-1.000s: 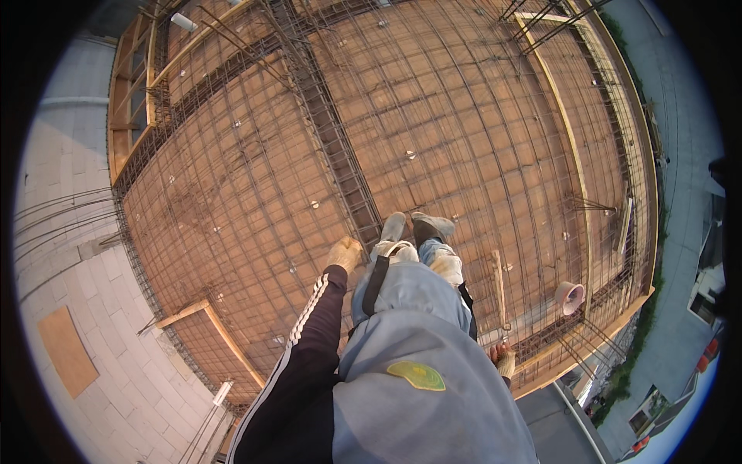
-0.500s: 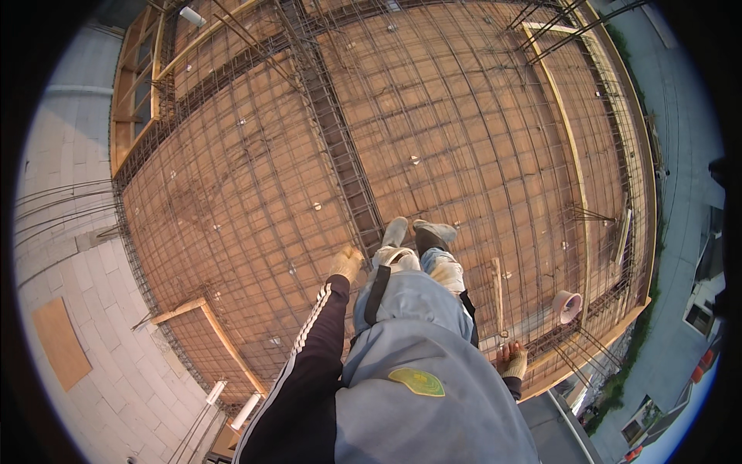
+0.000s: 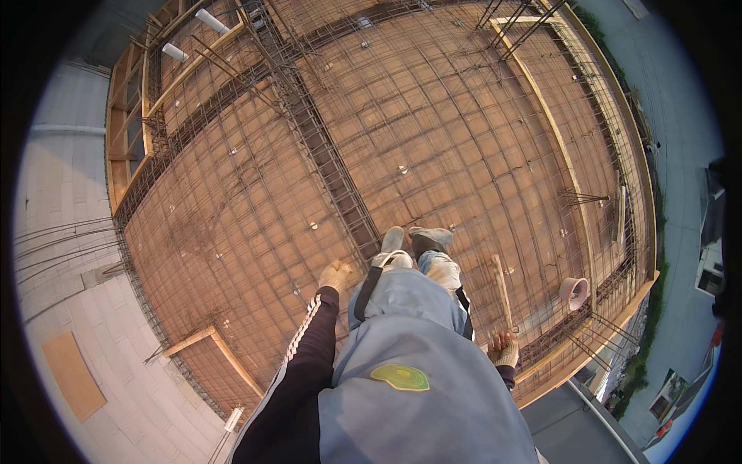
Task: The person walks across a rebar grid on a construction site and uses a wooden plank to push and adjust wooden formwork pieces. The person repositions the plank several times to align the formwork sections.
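My left hand (image 3: 335, 274), in a light tan work glove, hangs at my left side above the steel mesh (image 3: 247, 193). Its fingers are curled in and no object shows in them. At my right side, my right hand (image 3: 504, 349) wears a similar glove with bare fingertips. These fingers are bent closed; a small dark bit shows by their tips, too small to name. Closest to that hand lies a narrow wooden strip (image 3: 502, 292). Both of my shoes (image 3: 429, 236) are on the mesh beside a long reinforcing-bar cage (image 3: 332, 158).
Brown formwork boards lie under the mesh. A short pink-white pipe ring (image 3: 574, 294) stands near the right edge. Upright bars (image 3: 585, 199) stick out beyond it. Wooden edge boards (image 3: 212, 334) border a corner at left. White pipes (image 3: 212, 21) stand far off. Roofs lie below.
The view has turned slightly, and the mesh and the pipe ring have shifted in it. My left hand sits a little further left and lower. Both hands stay by my sides.
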Demonstrator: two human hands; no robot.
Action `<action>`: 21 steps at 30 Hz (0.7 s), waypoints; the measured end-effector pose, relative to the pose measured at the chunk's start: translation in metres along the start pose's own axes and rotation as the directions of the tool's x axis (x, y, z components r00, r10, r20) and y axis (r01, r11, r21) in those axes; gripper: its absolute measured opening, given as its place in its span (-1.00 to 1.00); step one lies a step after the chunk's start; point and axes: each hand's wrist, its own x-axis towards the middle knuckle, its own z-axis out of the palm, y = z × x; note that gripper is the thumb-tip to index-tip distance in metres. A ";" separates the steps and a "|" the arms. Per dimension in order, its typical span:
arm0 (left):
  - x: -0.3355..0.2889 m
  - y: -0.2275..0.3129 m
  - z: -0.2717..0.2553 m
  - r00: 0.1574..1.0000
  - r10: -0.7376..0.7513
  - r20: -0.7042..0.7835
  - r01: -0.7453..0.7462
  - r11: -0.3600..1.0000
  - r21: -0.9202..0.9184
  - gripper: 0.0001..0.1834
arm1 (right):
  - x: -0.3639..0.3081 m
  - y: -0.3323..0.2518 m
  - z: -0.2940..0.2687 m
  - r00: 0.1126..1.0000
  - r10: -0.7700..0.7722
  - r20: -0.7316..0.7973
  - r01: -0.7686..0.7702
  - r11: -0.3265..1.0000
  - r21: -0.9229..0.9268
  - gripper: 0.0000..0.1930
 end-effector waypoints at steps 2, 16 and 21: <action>-0.001 0.013 -0.007 1.000 0.006 -0.007 -0.005 0.997 0.083 -0.69 | 0.000 0.016 -0.004 0.993 0.011 -0.118 -0.009 1.000 0.018 -0.75; 0.000 0.090 -0.034 0.991 0.123 0.044 -0.131 0.945 0.299 -0.62 | -0.007 0.098 -0.030 0.983 0.081 -0.167 -0.056 0.987 0.148 -0.72; 0.000 0.079 -0.043 0.994 0.081 0.077 -0.090 0.989 0.115 -0.72 | -0.007 0.103 -0.011 0.974 0.079 -0.212 -0.024 0.968 0.251 -0.63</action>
